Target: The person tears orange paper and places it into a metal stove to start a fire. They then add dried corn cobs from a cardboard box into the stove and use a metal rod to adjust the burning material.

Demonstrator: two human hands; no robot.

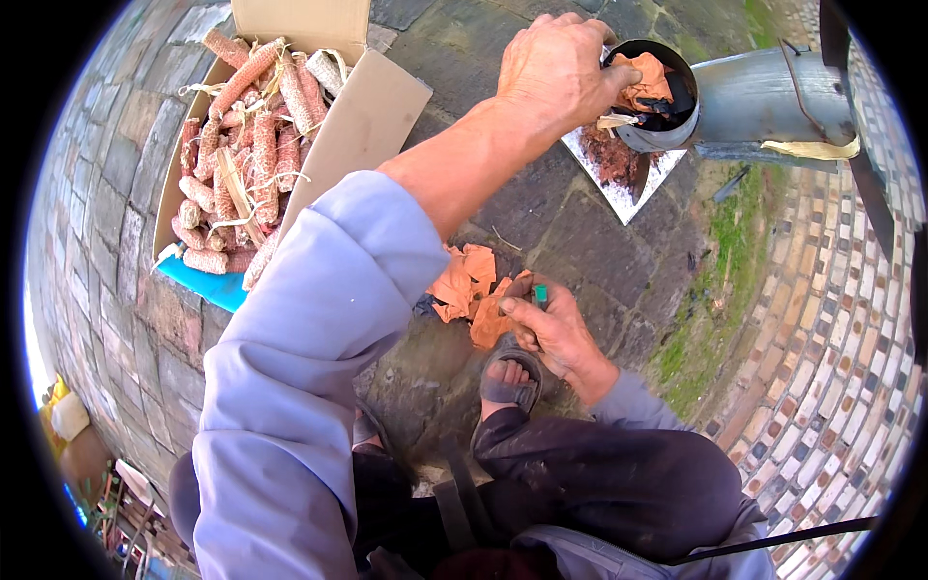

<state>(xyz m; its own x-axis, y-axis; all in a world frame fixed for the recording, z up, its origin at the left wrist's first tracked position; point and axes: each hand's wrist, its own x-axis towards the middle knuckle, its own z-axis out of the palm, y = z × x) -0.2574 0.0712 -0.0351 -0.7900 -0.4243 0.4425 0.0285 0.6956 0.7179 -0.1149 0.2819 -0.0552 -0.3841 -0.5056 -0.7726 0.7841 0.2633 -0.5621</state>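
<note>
My left hand (556, 72) is at the mouth of a round metal stove pipe (662, 137). Its fingers are curled, and the thumb reaches inside against a crumpled piece of orange paper (646, 85). Blackened scraps and a bit of dry husk (617, 121) lie around that paper. Lower down, my right hand (556, 329) is closed round a small green lighter (540, 292), mostly hidden by the fingers. Right beside it, more crumpled orange paper (466, 282) lies on the stone ground near my foot.
A cardboard box (372, 121) full of corn cobs (263, 159) stands at the left, with blue plastic (205, 280) under it. Reddish-brown debris lies on a white tile (633, 205) below the pipe. A wide metal duct (764, 97) runs right from it. Moss (720, 280) edges the paving.
</note>
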